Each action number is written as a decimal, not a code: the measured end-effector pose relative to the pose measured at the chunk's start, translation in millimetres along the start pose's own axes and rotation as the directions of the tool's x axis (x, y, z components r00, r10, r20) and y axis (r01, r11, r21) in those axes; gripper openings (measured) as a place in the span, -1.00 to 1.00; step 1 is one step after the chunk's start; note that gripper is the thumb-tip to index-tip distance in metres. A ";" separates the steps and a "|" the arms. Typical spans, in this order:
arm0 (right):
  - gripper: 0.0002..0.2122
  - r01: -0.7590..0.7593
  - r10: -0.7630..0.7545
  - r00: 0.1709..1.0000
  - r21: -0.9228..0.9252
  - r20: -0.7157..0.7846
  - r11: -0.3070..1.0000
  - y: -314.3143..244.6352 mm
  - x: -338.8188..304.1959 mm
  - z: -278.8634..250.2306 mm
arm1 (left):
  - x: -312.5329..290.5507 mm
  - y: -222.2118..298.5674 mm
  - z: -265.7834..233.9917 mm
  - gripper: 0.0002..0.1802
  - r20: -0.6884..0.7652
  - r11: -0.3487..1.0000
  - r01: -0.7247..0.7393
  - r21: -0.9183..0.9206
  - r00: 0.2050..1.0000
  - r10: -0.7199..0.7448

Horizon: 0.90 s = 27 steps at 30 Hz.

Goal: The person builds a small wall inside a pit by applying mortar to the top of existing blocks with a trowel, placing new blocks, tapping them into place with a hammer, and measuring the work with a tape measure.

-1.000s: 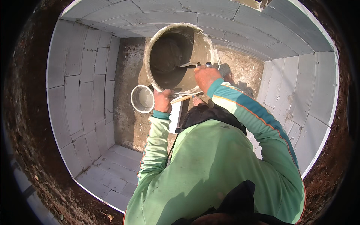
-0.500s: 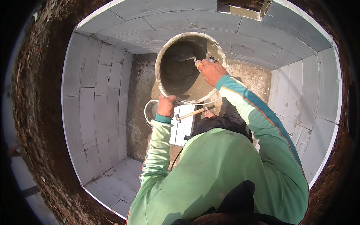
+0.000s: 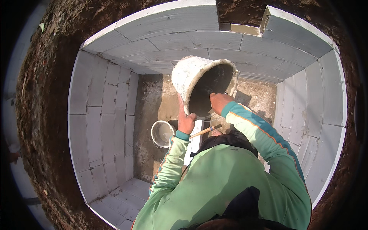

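A large mortar-caked bucket (image 3: 183, 78) is tilted on its side, its mouth facing right and toward me. My left hand (image 3: 186, 122) grips its lower rim, with fingers along the outer wall and the thumb at the edge. At the mouth, my right hand (image 3: 221, 102) is closed around the handle of a trowel; the blade is hidden in the dark inside. Grey wet mortar (image 3: 203, 97) coats the bucket's inner wall. Below the bucket, a hammer (image 3: 207, 131) with a wooden handle rests across a white block (image 3: 196, 142), its head hidden by my left arm.
A small bucket (image 3: 154, 131) holding greyish liquid stands left of my left hand. Light grey block walls (image 3: 94, 126) enclose me, with a gap in the top course of the far wall (image 3: 176, 40). Bare soil (image 3: 46, 115) surrounds them. My foot (image 3: 216, 132) is beside the hammer.
The large bucket has tipped over to the right, so its outer side now shows. My left hand moved right with its rim. My right hand has shifted slightly nearer, deeper within the mouth.
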State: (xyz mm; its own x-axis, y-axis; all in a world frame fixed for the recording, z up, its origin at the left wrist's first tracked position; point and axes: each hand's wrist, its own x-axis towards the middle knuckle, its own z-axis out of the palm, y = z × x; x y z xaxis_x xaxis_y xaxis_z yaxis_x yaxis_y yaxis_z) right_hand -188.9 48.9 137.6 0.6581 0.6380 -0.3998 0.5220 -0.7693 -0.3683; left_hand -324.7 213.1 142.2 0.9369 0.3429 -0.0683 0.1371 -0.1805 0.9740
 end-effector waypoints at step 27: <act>-0.70 -0.226 -0.566 0.741 0.928 0.362 0.298 75.3 -17.5 -23.9 | -108.1 -138.5 82.7 -0.91 -0.297 0.458 0.096 -0.884 0.642 -0.707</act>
State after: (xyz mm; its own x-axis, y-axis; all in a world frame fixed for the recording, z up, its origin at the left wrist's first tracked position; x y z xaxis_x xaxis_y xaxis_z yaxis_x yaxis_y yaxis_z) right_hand -148.1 -21.0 136.9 -0.0044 0.9202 -0.3915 -0.4966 -0.3418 -0.7978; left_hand -418.4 124.7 -3.2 0.4094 0.6215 -0.6680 -0.1319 0.7647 0.6307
